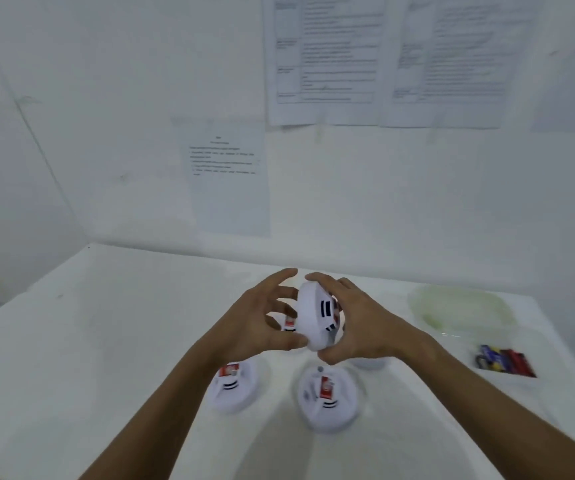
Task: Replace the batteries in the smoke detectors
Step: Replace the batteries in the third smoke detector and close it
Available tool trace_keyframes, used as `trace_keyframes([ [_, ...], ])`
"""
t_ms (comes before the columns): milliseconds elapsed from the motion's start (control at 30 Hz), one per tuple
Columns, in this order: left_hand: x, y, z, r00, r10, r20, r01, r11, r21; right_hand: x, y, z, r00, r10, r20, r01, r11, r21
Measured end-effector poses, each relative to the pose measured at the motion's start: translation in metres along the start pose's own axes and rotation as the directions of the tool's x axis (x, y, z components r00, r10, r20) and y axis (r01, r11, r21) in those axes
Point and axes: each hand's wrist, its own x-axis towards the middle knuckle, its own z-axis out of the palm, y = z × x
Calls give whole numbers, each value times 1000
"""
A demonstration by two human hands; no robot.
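While the person holds one smoke detector (317,318) up on its edge above the tabletop (106,341), both hands work on it together. In the head view, the left hand (262,320) has its fingers (281,277) spread, with the thumb and some fingertips touching the left rim of the detector. The right hand (355,323) curls around the right side and grips it. I think the step is to twist the body from its back plate, so the battery place can be reached. To do it well, the right hand should hold the one half firm, and the left should take a fuller hold before turning, because spread fingers can slip on smooth plastic. Two more detectors (234,386) (327,396) lie flat on the tabletop just under the hands, and part of another shows behind the left hand. The batteries (504,360) lie well apart at the right, near a pale round dish (462,310).
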Motion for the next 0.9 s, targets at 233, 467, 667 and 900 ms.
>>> trace_keyframes([
  [233, 12, 44, 62, 995, 24, 96, -27, 999, 30, -73, 27, -55, 994, -41, -98, 73, 934, 349],
  [467, 24, 84, 96, 987, 77, 142, -61, 992, -112, -109, 48, -77, 989, -8, -149, 88, 839, 537],
  [667, 28, 97, 101, 988, 84, 129, -77, 995, -56, -119, 64, -89, 983, -8, -182, 90, 890, 446],
  [900, 27, 108, 104, 983, 103, 151, -103, 995, -8, -126, 64, -90, 983, -23, -180, 97, 904, 417],
])
